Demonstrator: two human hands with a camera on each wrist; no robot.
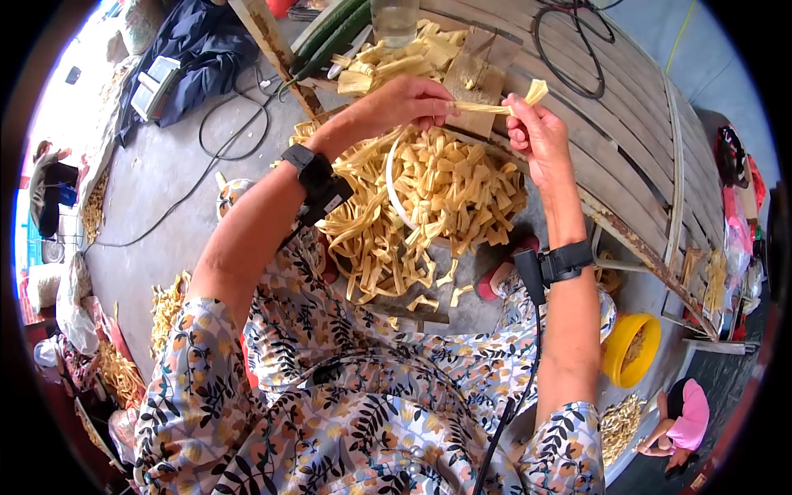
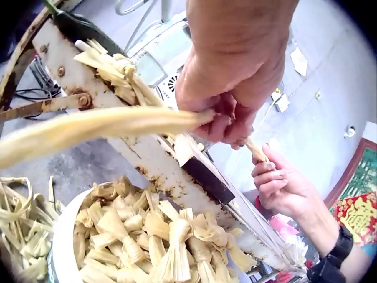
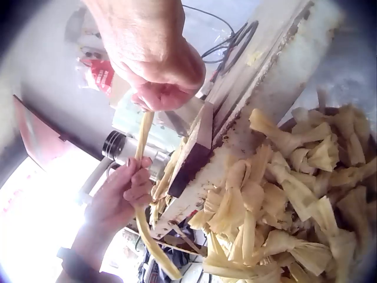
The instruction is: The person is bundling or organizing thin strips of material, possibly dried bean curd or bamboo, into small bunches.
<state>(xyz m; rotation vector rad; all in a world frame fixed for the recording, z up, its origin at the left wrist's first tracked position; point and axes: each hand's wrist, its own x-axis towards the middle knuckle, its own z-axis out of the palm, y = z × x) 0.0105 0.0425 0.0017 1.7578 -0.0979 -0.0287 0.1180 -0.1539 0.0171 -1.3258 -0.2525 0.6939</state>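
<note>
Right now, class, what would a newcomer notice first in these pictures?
A pale yellow strip is stretched between the left hand and the right hand, both pinching it, near the top of the head view. Just below sits a white bowl heaped with tied knots, and loose strips spill beside it on the left.

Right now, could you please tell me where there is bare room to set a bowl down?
The slatted platform right of the white bowl, below the coiled cable, is bare. So is the grey floor left of the loose strip pile. Crowded: the bowl, the pile, and around the held strip.
</note>
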